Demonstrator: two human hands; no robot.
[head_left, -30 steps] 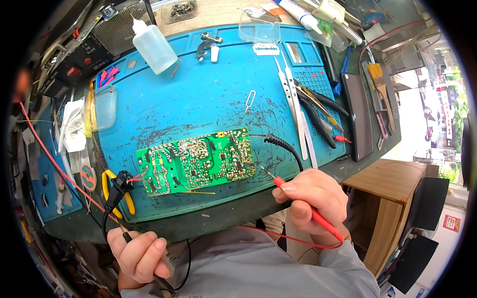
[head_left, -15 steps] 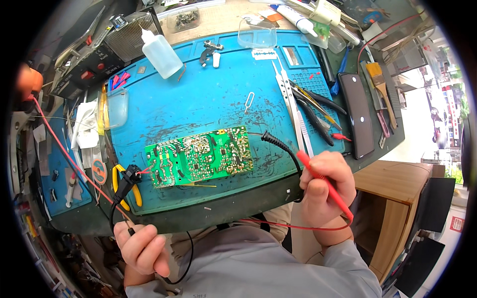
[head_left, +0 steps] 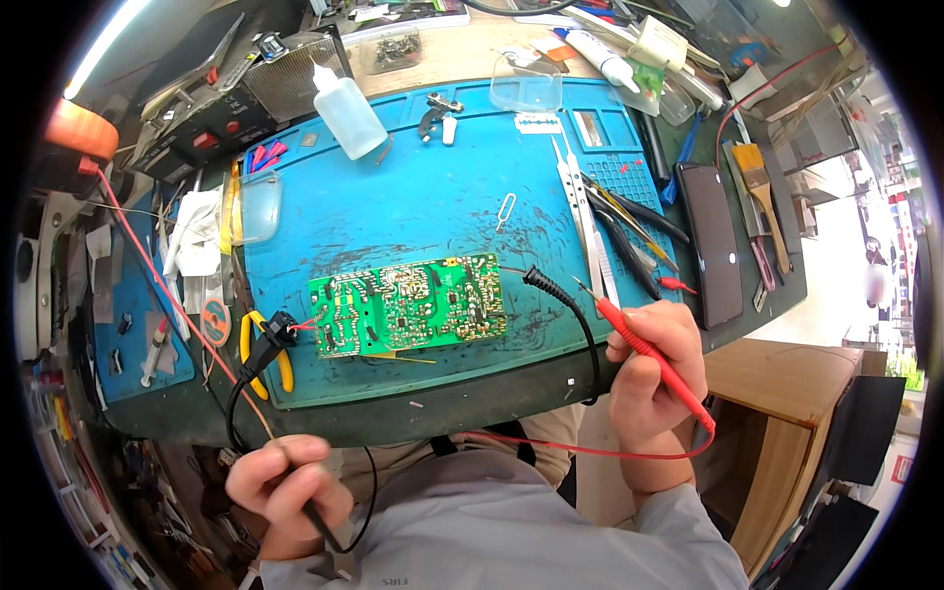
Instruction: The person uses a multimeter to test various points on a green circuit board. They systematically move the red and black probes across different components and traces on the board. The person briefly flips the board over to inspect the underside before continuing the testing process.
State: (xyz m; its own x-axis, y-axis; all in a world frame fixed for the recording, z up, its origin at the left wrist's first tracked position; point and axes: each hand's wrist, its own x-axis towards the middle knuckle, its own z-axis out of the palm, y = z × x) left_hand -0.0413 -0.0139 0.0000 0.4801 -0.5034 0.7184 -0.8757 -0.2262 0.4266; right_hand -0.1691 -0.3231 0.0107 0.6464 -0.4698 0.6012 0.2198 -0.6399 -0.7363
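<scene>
Bright green circuit board (head_left: 413,310), speckled with silver, shows against a blue mat (head_left: 423,206) streaked with black at the centre of my remote feed.
I see a red probe (head_left: 649,353) at right of centre and a black probe (head_left: 321,523) at lower left. Yellow handles (head_left: 286,368) and a black plug (head_left: 268,346) sit left of centre, a milky-white bottle (head_left: 351,116) at upper left, a yellow-bristled brush (head_left: 751,165) at upper right. The shirt (head_left: 531,521) along the bottom edge is grey, the cabinet (head_left: 772,388) at lower right wood-brown.

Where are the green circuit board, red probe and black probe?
Green circuit board (head_left: 408,307): head view, middle of its upward face.
Red probe (head_left: 676,383): head view, on its barrel.
Black probe (head_left: 319,521): head view, exposed lower part of its handle.
</scene>
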